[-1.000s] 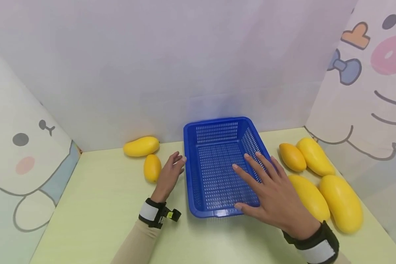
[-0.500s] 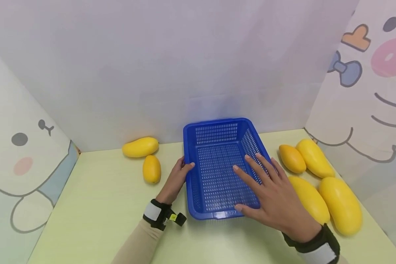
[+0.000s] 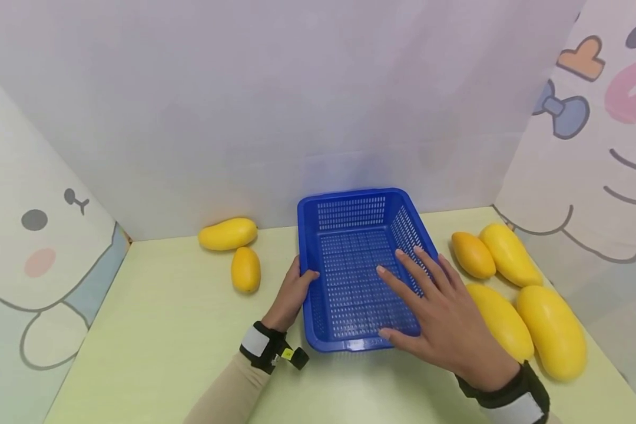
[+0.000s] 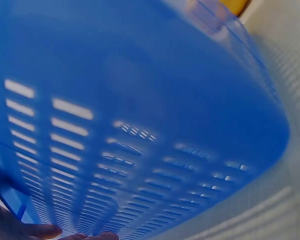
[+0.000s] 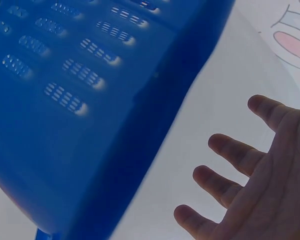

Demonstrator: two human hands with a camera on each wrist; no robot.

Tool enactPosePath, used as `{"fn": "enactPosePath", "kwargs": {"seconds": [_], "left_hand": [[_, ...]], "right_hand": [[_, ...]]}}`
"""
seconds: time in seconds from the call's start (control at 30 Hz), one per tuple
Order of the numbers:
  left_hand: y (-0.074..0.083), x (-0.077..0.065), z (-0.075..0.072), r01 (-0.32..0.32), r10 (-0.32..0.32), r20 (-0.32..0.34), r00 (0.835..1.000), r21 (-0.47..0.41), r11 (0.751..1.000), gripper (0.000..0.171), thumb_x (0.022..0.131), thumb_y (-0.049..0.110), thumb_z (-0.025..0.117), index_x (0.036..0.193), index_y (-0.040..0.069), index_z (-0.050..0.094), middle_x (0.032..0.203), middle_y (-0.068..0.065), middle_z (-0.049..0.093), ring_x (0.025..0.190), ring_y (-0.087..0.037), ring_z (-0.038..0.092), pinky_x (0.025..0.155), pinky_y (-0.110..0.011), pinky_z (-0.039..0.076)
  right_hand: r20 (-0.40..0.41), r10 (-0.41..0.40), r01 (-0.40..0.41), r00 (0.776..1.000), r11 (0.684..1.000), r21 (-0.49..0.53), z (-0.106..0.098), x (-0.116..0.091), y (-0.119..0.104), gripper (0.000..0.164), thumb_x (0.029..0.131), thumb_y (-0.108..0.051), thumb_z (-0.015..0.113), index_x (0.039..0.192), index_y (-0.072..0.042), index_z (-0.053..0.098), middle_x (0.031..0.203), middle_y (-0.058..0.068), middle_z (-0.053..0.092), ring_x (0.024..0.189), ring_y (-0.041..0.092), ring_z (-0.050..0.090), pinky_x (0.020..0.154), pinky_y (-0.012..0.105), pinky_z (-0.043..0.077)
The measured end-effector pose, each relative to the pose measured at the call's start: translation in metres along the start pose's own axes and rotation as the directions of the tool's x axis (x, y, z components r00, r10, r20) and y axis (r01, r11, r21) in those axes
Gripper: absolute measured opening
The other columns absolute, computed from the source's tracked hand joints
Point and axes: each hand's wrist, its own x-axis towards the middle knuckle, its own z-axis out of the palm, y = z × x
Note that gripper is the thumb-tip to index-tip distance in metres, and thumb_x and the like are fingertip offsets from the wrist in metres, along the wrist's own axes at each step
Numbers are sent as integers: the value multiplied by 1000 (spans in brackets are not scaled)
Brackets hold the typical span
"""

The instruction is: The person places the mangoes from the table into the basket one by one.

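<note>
A blue plastic basket (image 3: 350, 345) with slotted walls stands in the middle of the table, nothing inside it. My left hand (image 3: 288, 297) grips its left rim, thumb over the top and fingers down the outside; in the left wrist view, fingertips (image 4: 45, 231) show against the slotted wall. Over the basket's right front part, my right hand (image 3: 442, 315) is spread with straight fingers. In the right wrist view that hand's fingers (image 5: 235, 150) are apart from the basket wall (image 5: 115, 90). Just right of it lies a yellow mango (image 3: 500, 321).
More mangoes lie at the right: an orange-yellow one (image 3: 473, 255), a long one (image 3: 510, 254) and a large one (image 3: 552, 333). Two mangoes, one lengthwise (image 3: 228, 234) and one upright in view (image 3: 245, 270), lie left of the basket. Printed panels (image 3: 615, 176) enclose the pale green table (image 3: 153, 330).
My left hand has moved from beside the basket onto its left rim, taken hold of it, then slid slightly toward me. The right hand stays spread in nearly the same place.
</note>
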Motion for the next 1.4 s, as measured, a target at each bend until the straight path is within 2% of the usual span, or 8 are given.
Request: {"fn": "enactPosePath", "kwargs": {"seconds": [0.17,0.4,0.73,1.07,1.4], "left_hand": [[0,0,2,-29,29,-4,1000,14,999,56,94,12,37,146,12,16,145,-17,29,128,-33,33,103,-53,26],[2,-2,3,-17,17,-11,1000,21,1000,58,94,11,37,147,13,14,147,-15,27,129,-32,32,104,-52,26],[1,-4,3,-11,11,-10,1000,22,1000,58,94,12,37,147,12,11,147,-16,24,130,-33,29,105,-52,24],[1,-4,3,-5,5,1,1000,-2,1000,59,94,13,37,147,15,11,149,-15,22,132,-32,26,106,-52,21],[0,-3,4,-7,7,-5,1000,-12,1000,57,95,13,37,146,15,11,147,-15,24,131,-32,28,106,-51,23]], "right_hand": [[-8,-5,5,1000,1000,-1,0,0,1,83,78,-75,43,147,-29,28,153,9,19,138,34,11,106,58,12],[2,5,-5,1000,1000,-4,-2,0,1,84,78,-75,43,147,-30,26,153,8,18,138,34,11,106,58,10],[-56,2,-3,998,1000,-6,-9,-1,8,83,80,-74,41,146,-26,29,151,13,24,136,37,15,107,58,9],[-55,55,-57,997,997,-43,-18,-4,18,83,80,-73,39,147,-26,26,153,11,19,137,37,12,107,57,9],[-78,68,-72,995,996,-60,-28,-7,28,83,81,-73,39,147,-25,27,152,13,20,137,37,14,107,57,8]]}}
